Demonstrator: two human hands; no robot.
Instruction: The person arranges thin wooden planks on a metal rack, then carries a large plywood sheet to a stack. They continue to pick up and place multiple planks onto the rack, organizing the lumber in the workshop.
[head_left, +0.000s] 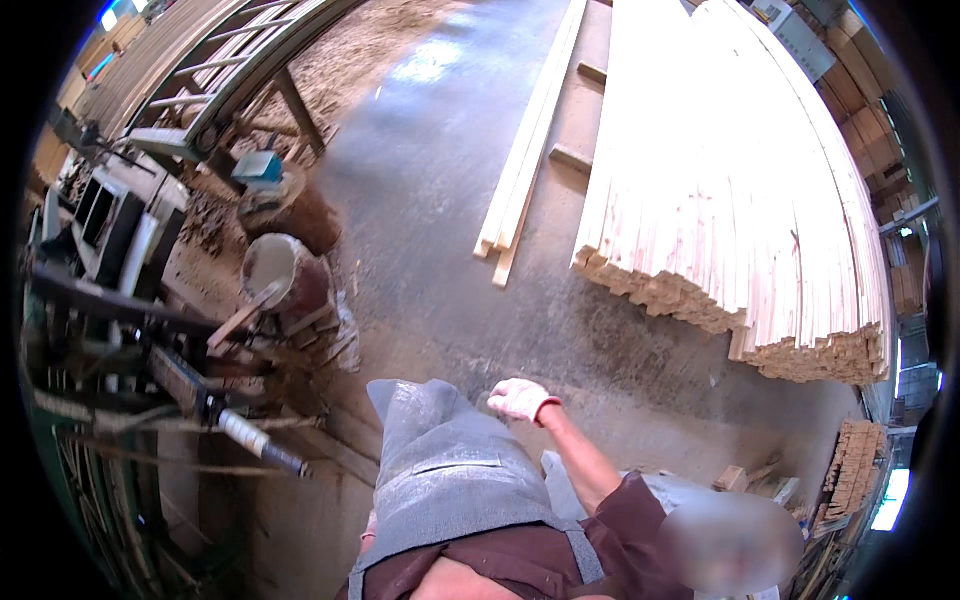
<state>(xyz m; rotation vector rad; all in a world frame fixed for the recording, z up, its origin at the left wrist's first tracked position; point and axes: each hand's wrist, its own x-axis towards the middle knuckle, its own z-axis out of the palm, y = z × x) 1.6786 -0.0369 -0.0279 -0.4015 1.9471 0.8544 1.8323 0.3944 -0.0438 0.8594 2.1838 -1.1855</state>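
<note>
My right hand wears a pale work glove with a red cuff and hangs in front of the grey apron I have on. Its fingers are curled in, and I see nothing held in them. Of my left hand, only a sliver of glove shows beside the apron's left edge; its fingers are hidden. Neither hand touches the lumber. Ahead and to the right lies a wide stack of pale wooden strips, ends toward me. A few separate long strips lie to its left.
Machinery with a bar and taped handle stands at the left. Beyond it are a pail with a wooden stick, a blue container and a roller conveyor. Small wood pieces are piled at the right. Concrete floor runs between.
</note>
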